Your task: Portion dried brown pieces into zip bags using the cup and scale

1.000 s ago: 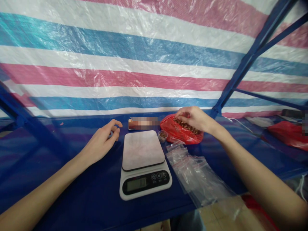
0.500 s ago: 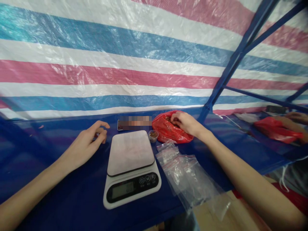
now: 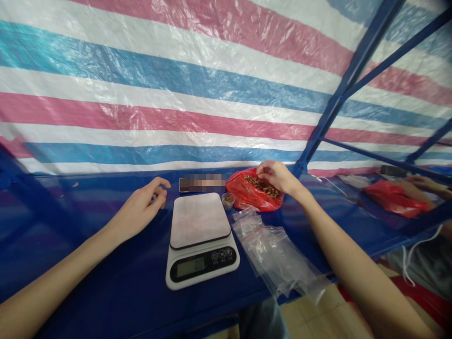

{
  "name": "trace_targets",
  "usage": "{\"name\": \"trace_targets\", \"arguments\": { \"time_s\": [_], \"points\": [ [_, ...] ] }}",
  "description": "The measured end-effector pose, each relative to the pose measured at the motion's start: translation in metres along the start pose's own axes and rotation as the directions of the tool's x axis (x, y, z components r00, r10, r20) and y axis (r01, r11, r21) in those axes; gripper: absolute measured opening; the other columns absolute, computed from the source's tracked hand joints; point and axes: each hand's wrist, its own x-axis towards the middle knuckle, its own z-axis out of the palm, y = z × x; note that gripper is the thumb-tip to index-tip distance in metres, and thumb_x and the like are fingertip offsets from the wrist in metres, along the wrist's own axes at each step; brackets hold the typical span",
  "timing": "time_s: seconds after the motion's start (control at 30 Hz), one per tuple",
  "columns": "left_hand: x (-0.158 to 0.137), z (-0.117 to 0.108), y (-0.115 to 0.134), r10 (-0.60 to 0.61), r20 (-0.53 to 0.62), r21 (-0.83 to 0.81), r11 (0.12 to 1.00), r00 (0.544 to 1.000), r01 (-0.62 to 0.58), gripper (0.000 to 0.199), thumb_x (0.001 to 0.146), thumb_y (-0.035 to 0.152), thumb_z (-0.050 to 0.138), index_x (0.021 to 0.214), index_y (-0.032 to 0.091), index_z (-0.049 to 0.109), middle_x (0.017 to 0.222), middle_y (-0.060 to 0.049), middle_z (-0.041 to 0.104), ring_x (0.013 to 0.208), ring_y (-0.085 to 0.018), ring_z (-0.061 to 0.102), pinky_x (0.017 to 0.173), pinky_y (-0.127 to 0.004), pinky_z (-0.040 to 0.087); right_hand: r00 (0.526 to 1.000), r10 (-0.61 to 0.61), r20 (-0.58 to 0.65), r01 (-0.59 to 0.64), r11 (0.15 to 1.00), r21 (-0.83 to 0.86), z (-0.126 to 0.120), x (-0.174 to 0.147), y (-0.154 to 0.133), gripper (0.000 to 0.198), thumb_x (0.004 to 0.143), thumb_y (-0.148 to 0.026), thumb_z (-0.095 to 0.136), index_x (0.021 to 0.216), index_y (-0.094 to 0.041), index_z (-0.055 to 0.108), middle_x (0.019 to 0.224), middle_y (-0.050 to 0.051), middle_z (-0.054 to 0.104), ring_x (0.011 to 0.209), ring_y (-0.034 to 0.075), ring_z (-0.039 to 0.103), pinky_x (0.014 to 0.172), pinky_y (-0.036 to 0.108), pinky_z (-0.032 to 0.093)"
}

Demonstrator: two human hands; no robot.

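My left hand point(image 3: 146, 202) hovers above the blue table, left of the kitchen scale point(image 3: 200, 220), its fingers loosely bent and apart with nothing in them. The scale's white plate is bare and its display reads 0.0. At the far rim of a red plastic bag point(image 3: 243, 195), my right hand point(image 3: 274, 175) has its fingers curled together over small brown pieces point(image 3: 263, 186); what they pinch, if anything, is hidden. Between scale and bag stands a small clear cup point(image 3: 228, 201) with brown pieces inside. Clear zip bags point(image 3: 271, 249) lie overlapping right of the scale.
A phone point(image 3: 187, 184), partly blurred out, lies behind the scale. A striped tarp point(image 3: 141, 113) hangs behind the table point(image 3: 116, 282), with a blue metal frame point(image 3: 323, 117) at right. Farther right, another person's hands point(image 3: 429, 186) are near a second red bag point(image 3: 395, 200).
My right hand has drawn up from among the brown pieces to the bag's rim, and more of the pieces show. My left hand keeps its pose. The camera view has shifted.
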Motion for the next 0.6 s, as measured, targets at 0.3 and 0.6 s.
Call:
{"name": "trace_targets", "arguments": {
  "time_s": [0.3, 0.6],
  "points": [
    [0.001, 0.001, -0.002, -0.004, -0.001, 0.009, 1.0, 1.0, 0.004, 0.029, 0.1, 0.044, 0.042, 0.116, 0.023, 0.054, 0.073, 0.002, 0.064, 0.068, -0.021, 0.064, 0.067, -0.032, 0.044, 0.984, -0.154, 0.089, 0.122, 0.95, 0.287, -0.004, 0.002, -0.077, 0.009, 0.086, -0.027, 0.072, 0.086, -0.018, 0.074, 0.086, 0.006, 0.076, 0.081, 0.02, 0.068, 0.076, 0.034, 0.053],
    [0.001, 0.001, -0.003, -0.022, 0.011, 0.026, 0.999, 1.0, 0.022, 0.03, 0.101, 0.045, 0.042, 0.117, 0.024, 0.055, 0.074, 0.002, 0.066, 0.071, -0.021, 0.066, 0.069, -0.031, 0.045, 0.92, -0.288, 0.266, 0.188, 0.919, 0.346, 0.044, -0.009, -0.105, 0.008, 0.092, -0.01, 0.07, 0.091, -0.017, 0.074, 0.091, 0.004, 0.074, 0.081, 0.017, 0.069, 0.076, 0.03, 0.054]
  ]
}}
